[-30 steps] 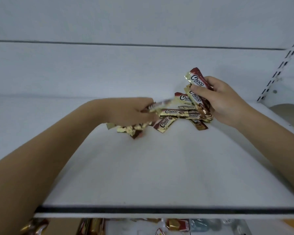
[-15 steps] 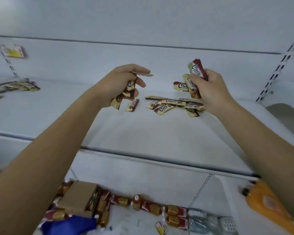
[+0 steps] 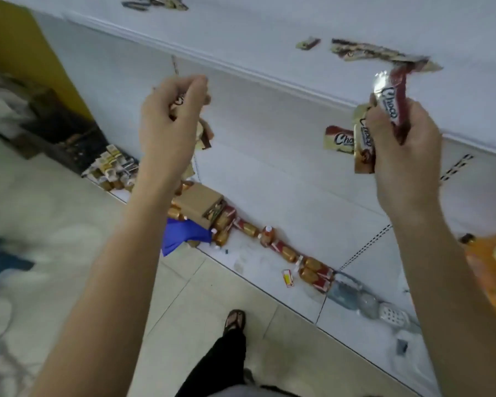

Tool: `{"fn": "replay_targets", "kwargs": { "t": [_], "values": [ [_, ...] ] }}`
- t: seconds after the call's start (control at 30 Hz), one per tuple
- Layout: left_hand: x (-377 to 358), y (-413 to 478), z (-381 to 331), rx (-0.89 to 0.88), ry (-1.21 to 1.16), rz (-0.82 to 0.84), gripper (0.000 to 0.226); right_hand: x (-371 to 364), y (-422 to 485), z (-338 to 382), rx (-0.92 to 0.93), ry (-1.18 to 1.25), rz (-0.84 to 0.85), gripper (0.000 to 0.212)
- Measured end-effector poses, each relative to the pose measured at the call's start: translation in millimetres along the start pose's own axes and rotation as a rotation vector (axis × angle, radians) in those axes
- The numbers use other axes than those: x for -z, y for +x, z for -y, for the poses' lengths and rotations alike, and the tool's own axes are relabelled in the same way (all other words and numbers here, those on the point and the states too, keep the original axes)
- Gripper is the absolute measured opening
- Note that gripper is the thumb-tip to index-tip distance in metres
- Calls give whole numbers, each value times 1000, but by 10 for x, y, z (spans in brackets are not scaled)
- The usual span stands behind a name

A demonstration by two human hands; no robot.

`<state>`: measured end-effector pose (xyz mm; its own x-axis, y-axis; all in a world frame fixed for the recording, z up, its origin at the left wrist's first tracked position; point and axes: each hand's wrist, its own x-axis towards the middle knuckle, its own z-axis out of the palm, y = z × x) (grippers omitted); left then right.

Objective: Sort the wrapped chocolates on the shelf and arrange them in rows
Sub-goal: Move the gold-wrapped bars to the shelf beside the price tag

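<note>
left hand (image 3: 171, 121): raised in front of the shelf (image 3: 269, 30), below its front edge; grip curled closed round a small bunch of wrapped chocolates (image 3: 204, 133), gold and brown ends poking out under the fingers
far pile (image 3: 155, 2): blurred wrappers lying on the shelf top, far left end
stray chocolate (image 3: 307, 43): single wrapper on the shelf, just left of the loose heap
loose heap (image 3: 378, 54): gold/brown wrappers spread flat on the shelf, above the right hand, not in rows
right hand (image 3: 404, 138): held up at the shelf's front edge; grip closed on a fan of Choco bars (image 3: 390, 104), one red-and-silver bar upright, gold ones sticking out left and down
lower shelf goods (image 3: 269, 239): row of red and gold packs plus a small bottle on the bottom board, below the shelf
cardboard box (image 3: 198, 204): on the bottom board, left end of that row, blue bag (image 3: 184, 233) beside it
orange pack (image 3: 493, 270): far right, below the shelf, cut off by frame
foot (image 3: 235, 319): sandal on the tiled floor, in front of the bottom board
</note>
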<state>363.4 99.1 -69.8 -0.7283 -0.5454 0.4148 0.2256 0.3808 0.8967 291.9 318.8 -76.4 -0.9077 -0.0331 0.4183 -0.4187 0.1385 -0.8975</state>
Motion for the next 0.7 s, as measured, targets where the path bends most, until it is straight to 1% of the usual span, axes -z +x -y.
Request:
{"fn": "replay_targets", "kwargs": {
  "t": [0.13, 0.23, 0.3, 0.37, 0.43, 0.53, 0.7],
  "values": [
    [480, -782, 375, 73, 125, -165, 14, -143, -752, -213, -121, 24, 115, 10],
    [701, -1324, 623, 192, 117, -246, 12, -223, -1200, -454, -245, 10, 183, 7],
    [812, -1607, 786, 285, 111, -296, 14, -267, -1460, -639, -277, -44, 231, 6],
    [970, -1878, 954, 378, 125, -332, 15, -346, -1755, -812, -331, -80, 326, 9],
    [1116, -2091, 1098, 453, 142, -362, 14, -457, -1992, -948, -374, -125, 419, 21],
    [1324, -2359, 1270, 551, 153, -433, 15, -707, -2285, -1071, -394, -171, 547, 10],
    [1827, -2677, 1443, 692, 149, -587, 13, -1375, -2651, -1108, -448, -204, 770, 19]
  ]
}}
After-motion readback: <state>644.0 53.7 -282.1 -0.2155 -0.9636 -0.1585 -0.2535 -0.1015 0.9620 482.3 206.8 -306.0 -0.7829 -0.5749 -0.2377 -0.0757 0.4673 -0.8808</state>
